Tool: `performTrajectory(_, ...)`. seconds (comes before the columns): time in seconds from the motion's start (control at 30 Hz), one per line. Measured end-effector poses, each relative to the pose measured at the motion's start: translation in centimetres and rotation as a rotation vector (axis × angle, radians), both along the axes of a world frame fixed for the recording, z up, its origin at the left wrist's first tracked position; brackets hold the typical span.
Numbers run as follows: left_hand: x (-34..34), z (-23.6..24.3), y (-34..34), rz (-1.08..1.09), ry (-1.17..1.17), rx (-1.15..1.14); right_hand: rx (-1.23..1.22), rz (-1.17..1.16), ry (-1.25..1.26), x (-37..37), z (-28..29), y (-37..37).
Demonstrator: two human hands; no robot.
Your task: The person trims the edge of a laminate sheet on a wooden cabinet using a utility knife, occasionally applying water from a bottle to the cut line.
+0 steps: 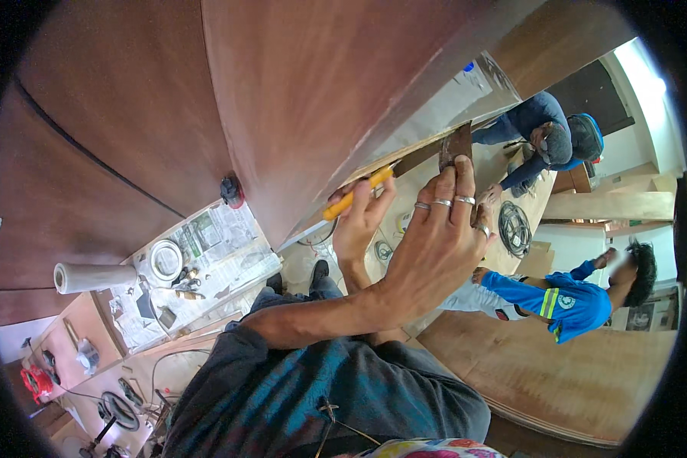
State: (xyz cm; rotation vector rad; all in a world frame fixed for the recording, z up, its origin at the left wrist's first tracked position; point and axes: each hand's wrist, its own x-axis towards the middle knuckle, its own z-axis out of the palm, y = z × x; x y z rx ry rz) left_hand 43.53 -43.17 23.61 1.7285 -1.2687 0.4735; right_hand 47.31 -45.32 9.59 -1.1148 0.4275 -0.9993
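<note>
Above me a large reddish-brown wood panel (305, 84) ends in a pale raw edge. My left hand (439, 244), with rings on several fingers, reaches across from the left and grips a dark brown flat strip (456, 143) against that edge; its exact kind is unclear. The left forearm crosses over the right one. Closed around a yellow-orange utility knife (359, 195), my right hand (360, 225) is just left of the left hand. The knife's tip points up and right, close to the panel edge; whether it touches cannot be made out.
At left, a newspaper-covered board (237, 263) holds a white tape roll (166, 261), a dark bottle (233, 191) and small metal parts. A plastic film roll (95, 278) lies beside it. At right are a coiled black cable (515, 229) and two people, one in a blue shirt (572, 305).
</note>
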Motion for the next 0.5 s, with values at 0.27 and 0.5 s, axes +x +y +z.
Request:
performTrajectory(0.27, 0.0, 0.6, -0.1, -0.013, -0.034, 0.052, -0.33, -0.041, 0.029, -1.9, -2.4, 0.7)
performTrajectory(0.5, 0.2, 1.2, -0.4, 0.032, -0.052, 0.033, -0.408, -0.078, -0.067, 0.0, 2.6, -1.6)
